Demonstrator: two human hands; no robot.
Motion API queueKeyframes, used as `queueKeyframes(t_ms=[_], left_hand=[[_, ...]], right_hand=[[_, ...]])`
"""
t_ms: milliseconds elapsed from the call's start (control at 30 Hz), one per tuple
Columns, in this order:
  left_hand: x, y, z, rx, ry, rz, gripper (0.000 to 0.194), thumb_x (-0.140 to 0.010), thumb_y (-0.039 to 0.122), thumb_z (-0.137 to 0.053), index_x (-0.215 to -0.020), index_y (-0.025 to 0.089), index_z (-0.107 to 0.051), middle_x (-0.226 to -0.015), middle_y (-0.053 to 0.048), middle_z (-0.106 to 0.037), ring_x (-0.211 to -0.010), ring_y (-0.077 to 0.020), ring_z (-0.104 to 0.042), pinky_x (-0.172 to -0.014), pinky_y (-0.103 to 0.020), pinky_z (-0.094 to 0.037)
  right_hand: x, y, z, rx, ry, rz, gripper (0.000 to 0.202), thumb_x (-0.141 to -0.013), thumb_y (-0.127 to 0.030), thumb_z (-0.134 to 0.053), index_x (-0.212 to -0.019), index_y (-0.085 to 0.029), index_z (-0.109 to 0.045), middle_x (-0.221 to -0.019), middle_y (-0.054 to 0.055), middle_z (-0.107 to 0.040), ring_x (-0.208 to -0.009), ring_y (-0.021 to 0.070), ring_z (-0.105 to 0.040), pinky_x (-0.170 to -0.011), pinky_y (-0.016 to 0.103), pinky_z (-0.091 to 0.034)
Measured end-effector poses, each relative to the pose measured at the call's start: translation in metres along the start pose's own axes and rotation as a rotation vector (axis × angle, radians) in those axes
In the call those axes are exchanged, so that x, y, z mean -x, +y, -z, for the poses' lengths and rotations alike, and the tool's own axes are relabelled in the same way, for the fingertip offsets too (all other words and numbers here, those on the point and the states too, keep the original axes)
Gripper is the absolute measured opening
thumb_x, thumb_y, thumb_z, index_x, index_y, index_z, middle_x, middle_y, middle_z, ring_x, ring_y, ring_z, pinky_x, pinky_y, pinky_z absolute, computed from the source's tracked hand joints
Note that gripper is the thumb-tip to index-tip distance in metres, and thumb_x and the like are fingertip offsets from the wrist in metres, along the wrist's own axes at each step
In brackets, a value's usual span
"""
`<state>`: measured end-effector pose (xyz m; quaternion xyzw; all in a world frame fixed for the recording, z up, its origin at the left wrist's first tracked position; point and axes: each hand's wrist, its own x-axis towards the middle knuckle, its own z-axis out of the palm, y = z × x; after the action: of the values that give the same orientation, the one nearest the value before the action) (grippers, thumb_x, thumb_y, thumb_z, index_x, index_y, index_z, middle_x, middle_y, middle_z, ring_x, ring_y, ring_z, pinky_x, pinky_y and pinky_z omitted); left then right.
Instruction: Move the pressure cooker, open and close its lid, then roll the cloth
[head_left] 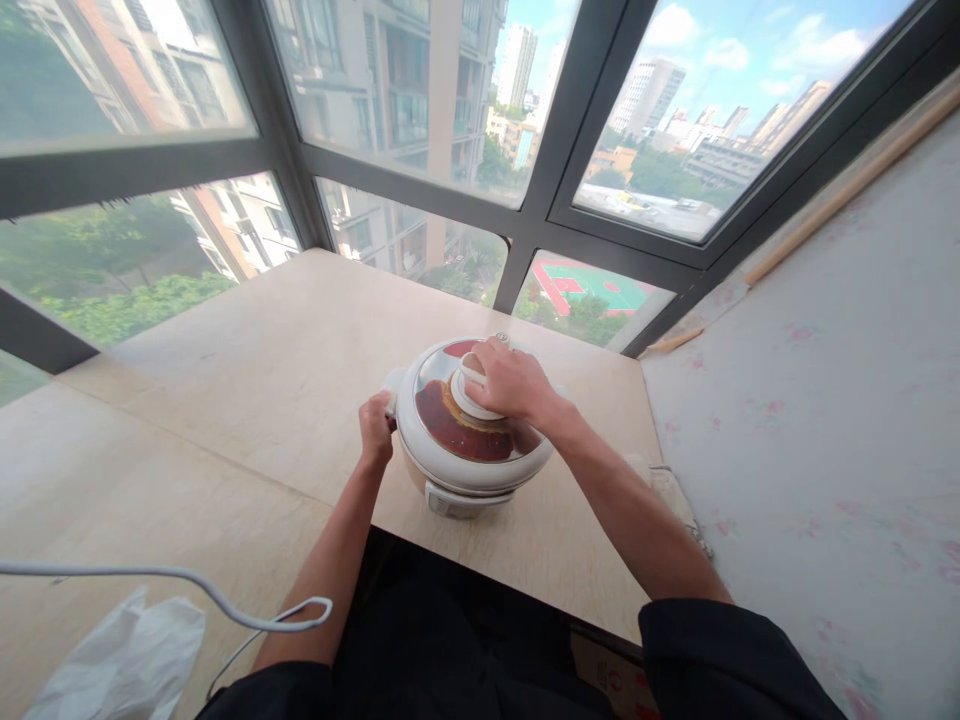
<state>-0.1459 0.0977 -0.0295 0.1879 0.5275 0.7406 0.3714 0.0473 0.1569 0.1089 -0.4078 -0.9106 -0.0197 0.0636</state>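
Note:
A round white cooker with a dark red glass lid stands near the front edge of a pale wooden board. My right hand is closed over the white knob on top of the lid. My left hand grips the cooker's left side handle. A small control panel faces me at the cooker's front.
Large dark-framed windows wrap the far side, with city buildings beyond. A white cable and a crumpled white plastic bag lie at the lower left. A floral-patterned surface stretches along the right, with a wooden strip at its edge.

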Motion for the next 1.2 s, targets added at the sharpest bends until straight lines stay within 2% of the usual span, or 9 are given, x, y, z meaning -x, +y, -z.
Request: queueKeyframes(t_ms=[167, 267, 733, 900, 1000, 1067, 1133, 1167, 1200], left_hand=[[0.0, 0.001, 0.001, -0.003, 0.018, 0.021, 0.031, -0.063, 0.036, -0.058, -0.05, 0.021, -0.034, -0.047, 0.006, -0.03, -0.042, -0.0062, -0.026, -0.038, -0.019, -0.022], [-0.001, -0.001, 0.001, -0.01, 0.024, 0.038, 0.031, -0.062, 0.038, -0.058, -0.05, 0.021, -0.035, -0.046, 0.006, -0.029, -0.041, -0.0058, -0.025, -0.037, -0.019, -0.021], [-0.004, -0.005, 0.006, -0.031, -0.005, 0.071, 0.034, -0.064, 0.042, -0.059, -0.049, 0.021, -0.037, -0.042, 0.006, -0.031, -0.038, -0.0057, -0.024, -0.037, -0.019, -0.018], [-0.005, -0.005, 0.008, -0.045, -0.017, 0.071, 0.033, -0.063, 0.042, -0.06, -0.047, 0.021, -0.041, -0.04, 0.005, -0.033, -0.037, -0.0059, -0.026, -0.037, -0.019, -0.017], [-0.005, -0.004, 0.012, -0.058, -0.04, 0.077, 0.034, -0.064, 0.043, -0.062, -0.047, 0.021, -0.042, -0.04, 0.005, -0.034, -0.037, -0.006, -0.027, -0.037, -0.019, -0.017], [-0.005, -0.003, 0.015, -0.079, -0.066, 0.072, 0.035, -0.064, 0.043, -0.063, -0.047, 0.02, -0.042, -0.04, 0.005, -0.035, -0.037, -0.0062, -0.029, -0.037, -0.019, -0.019], [-0.005, -0.002, 0.017, -0.106, -0.088, 0.062, 0.036, -0.065, 0.043, -0.063, -0.047, 0.02, -0.042, -0.04, 0.005, -0.036, -0.037, -0.0066, -0.03, -0.037, -0.02, -0.02], [-0.004, -0.002, 0.017, -0.114, -0.09, 0.057, 0.036, -0.066, 0.044, -0.063, -0.047, 0.02, -0.042, -0.041, 0.005, -0.036, -0.036, -0.0068, -0.031, -0.037, -0.02, -0.02], [-0.004, -0.002, 0.016, -0.115, -0.083, 0.054, 0.036, -0.066, 0.043, -0.063, -0.048, 0.021, -0.042, -0.041, 0.005, -0.036, -0.036, -0.0069, -0.03, -0.037, -0.021, -0.02]], right_hand=[[-0.008, 0.017, 0.003, -0.016, -0.039, 0.243, 0.029, -0.088, -0.038, -0.061, -0.108, -0.016, -0.062, -0.113, 0.011, -0.065, -0.093, 0.0251, -0.059, -0.068, 0.032, -0.036], [-0.011, 0.022, 0.004, -0.022, -0.035, 0.309, 0.028, -0.087, -0.037, -0.061, -0.107, -0.016, -0.062, -0.112, 0.011, -0.066, -0.089, 0.023, -0.057, -0.066, 0.031, -0.031], [-0.012, 0.022, 0.013, -0.133, -0.086, 0.281, 0.021, -0.084, -0.032, -0.063, -0.101, -0.018, -0.063, -0.104, 0.006, -0.064, -0.084, 0.0193, -0.055, -0.07, 0.029, -0.034], [-0.002, 0.039, 0.021, -0.357, -0.112, 0.285, 0.049, -0.088, -0.049, -0.066, -0.127, -0.021, -0.06, -0.124, 0.009, -0.061, -0.104, 0.0227, -0.059, -0.087, 0.033, -0.045], [0.021, 0.071, 0.007, -0.569, 0.052, 0.126, 0.065, -0.085, -0.064, -0.064, -0.134, -0.021, -0.056, -0.13, 0.013, -0.059, -0.102, 0.0229, -0.061, -0.086, 0.037, -0.05], [0.046, 0.094, -0.015, -0.664, 0.258, -0.117, 0.065, -0.089, -0.072, -0.051, -0.123, -0.018, -0.062, -0.126, 0.015, -0.061, -0.099, 0.0233, -0.064, -0.082, 0.038, -0.053], [0.074, 0.11, -0.042, -0.655, 0.442, -0.429, 0.073, -0.083, -0.082, -0.047, -0.108, -0.015, -0.065, -0.117, 0.019, -0.064, -0.097, 0.0257, -0.064, -0.078, 0.039, -0.054], [0.088, 0.115, -0.056, -0.662, 0.455, -0.574, 0.077, -0.076, -0.088, -0.048, -0.096, -0.016, -0.066, -0.104, 0.017, -0.068, -0.087, 0.0253, -0.064, -0.071, 0.038, -0.053], [0.101, 0.116, -0.069, -0.728, 0.374, -0.651, 0.077, -0.072, -0.091, -0.049, -0.086, -0.017, -0.064, -0.087, 0.014, -0.068, -0.074, 0.0233, -0.063, -0.062, 0.035, -0.051]])
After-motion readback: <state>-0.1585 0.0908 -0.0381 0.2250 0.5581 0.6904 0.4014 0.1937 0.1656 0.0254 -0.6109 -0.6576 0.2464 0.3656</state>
